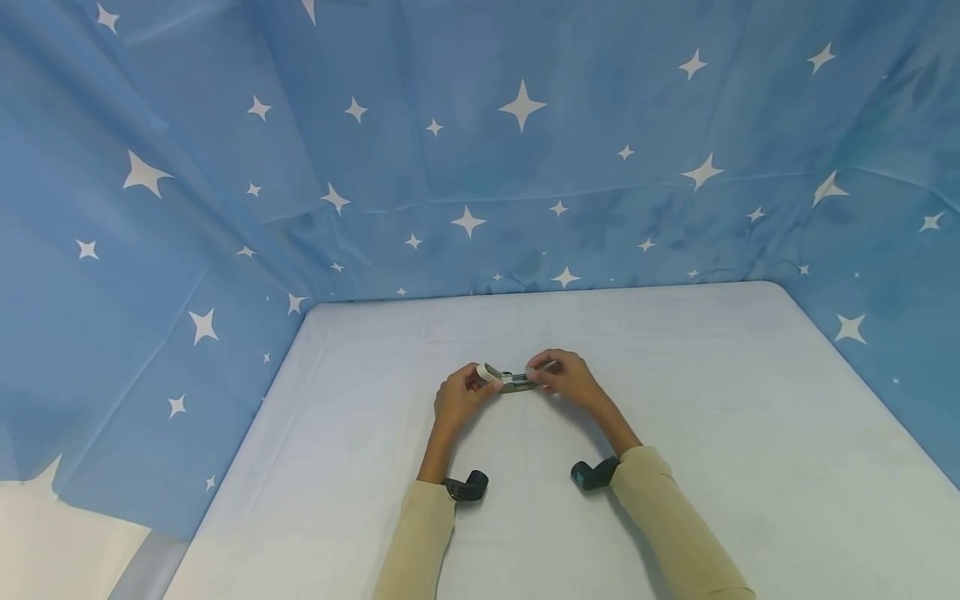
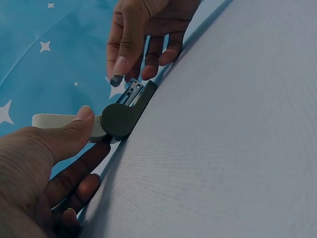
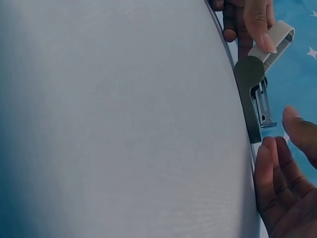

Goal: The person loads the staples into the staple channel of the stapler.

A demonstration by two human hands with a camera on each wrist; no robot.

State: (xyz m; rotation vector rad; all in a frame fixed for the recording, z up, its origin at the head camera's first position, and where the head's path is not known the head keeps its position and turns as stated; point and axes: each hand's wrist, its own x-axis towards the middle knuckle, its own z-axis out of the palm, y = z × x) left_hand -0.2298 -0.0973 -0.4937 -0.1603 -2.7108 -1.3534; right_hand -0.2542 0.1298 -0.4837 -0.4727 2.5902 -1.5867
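Observation:
A stapler with a dark green base (image 2: 118,120) and a white top cover (image 2: 57,120) stands opened up on the table, its metal magazine (image 2: 130,92) uncovered. My left hand (image 1: 458,398) grips the cover end, thumb on its side in the left wrist view. At the other end is my right hand (image 1: 567,377). Between its thumb and forefinger, a small dark grey piece (image 2: 116,80), like a short strip of staples, shows in the left wrist view, close over the magazine's tip. The right hand's other fingers lie loosely bent beside the front of the base.
The white-covered table (image 1: 525,517) stretches out on every side of the hands. Behind and at both sides hangs a blue curtain (image 1: 465,167) with white stars. A black wrist camera (image 1: 469,486) sits on the left wrist, another camera (image 1: 592,474) on the right.

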